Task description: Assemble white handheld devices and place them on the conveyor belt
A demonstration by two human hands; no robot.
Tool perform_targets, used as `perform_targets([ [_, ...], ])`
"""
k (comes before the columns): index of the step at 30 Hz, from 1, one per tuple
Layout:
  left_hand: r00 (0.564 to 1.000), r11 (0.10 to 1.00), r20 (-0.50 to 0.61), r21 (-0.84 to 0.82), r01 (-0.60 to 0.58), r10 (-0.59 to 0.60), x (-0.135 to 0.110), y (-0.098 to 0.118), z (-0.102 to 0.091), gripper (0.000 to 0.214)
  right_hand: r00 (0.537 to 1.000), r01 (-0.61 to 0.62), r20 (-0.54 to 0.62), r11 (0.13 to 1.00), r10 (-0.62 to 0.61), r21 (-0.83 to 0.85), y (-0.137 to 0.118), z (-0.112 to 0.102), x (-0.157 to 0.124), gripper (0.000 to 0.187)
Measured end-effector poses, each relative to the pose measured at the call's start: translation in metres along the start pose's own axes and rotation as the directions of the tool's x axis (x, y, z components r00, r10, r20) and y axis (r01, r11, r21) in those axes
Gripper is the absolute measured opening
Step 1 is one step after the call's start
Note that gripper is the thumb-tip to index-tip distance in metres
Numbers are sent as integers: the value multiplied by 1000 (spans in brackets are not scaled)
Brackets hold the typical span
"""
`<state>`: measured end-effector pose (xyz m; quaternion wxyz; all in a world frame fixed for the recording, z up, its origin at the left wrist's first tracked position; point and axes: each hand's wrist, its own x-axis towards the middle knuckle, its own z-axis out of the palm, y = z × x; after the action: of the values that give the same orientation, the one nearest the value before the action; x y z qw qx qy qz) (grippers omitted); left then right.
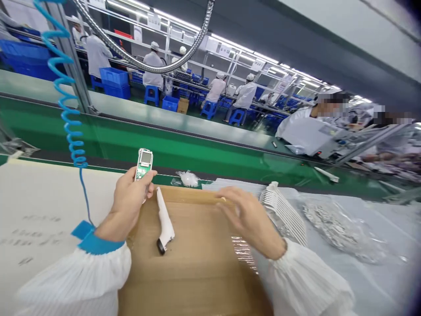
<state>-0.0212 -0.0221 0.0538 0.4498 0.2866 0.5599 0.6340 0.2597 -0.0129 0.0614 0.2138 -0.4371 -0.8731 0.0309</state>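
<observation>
My left hand [130, 195] grips a white handheld device housing with a green circuit board and a small grey screen [144, 164], held upright over the far left corner of the brown work surface. A blue wrist strap circles that wrist. Just right of it, a white handle-shaped plastic shell with a black end [166, 224] lies on the brown board [194, 276]. My right hand [248, 213] hovers above the board's right side, fingers apart and slightly blurred. Nothing plainly shows in its grasp. Close beside it stands a row of stacked white plastic shells [284, 213].
A blue coiled cord [70, 118] hangs at the left, joined to the strap. A clear bag of small parts [338, 228] rests at the right. Crumpled white plastic [189, 178] sits by the green conveyor [184, 149]. Co-workers sit beyond it, one near a white machine [312, 136].
</observation>
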Motion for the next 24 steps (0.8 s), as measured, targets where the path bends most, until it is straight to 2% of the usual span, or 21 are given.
perform_targets([
  [2, 995, 995, 86, 84, -60, 53, -9, 1, 5, 26, 970, -232, -106, 963, 218, -138, 44, -20, -27, 18],
  [4, 969, 960, 219, 228, -162, 112, -23, -4, 14, 23, 894, -449, -171, 835, 415, -319, 84, -36, -55, 22],
  [6, 915, 850, 379, 428, -307, 139, -39, -15, 25, 25, 808, -567, -131, 698, 574, -438, 111, -45, -77, 23],
  [8, 847, 628, 522, 629, -458, 95, -53, -26, 36, 32, 738, -605, -58, 622, 672, -497, 123, -46, -91, 22],
  [10, 805, 375, 594, 744, -553, 8, -60, -33, 43, 44, 702, -612, -16, 591, 712, -525, 123, -43, -97, 23],
  [12, 803, 210, 594, 792, -573, -54, -59, -34, 44, 52, 693, -596, -5, 568, 721, -567, 120, -39, -99, 26],
  [14, 833, 130, 550, 831, -540, -57, -52, -29, 39, 53, 734, -532, 22, 595, 679, -603, 119, -36, -99, 24],
  [17, 887, 83, 461, 885, -459, -6, -36, -20, 26, 48, 823, -452, 3, 660, 567, -600, 121, -31, -102, 18],
  [19, 914, 102, 402, 908, -405, 55, -28, -18, 18, 46, 834, -474, -48, 669, 550, -572, 124, -27, -105, 20],
  [22, 937, 227, 304, 913, -338, 173, -21, -19, 12, 39, 821, -525, -100, 672, 563, -522, 132, -21, -110, 20],
  [24, 937, 399, 243, 856, -329, 252, -20, -20, 12, 34, 828, -526, -102, 702, 551, -480, 139, -19, -113, 18],
])
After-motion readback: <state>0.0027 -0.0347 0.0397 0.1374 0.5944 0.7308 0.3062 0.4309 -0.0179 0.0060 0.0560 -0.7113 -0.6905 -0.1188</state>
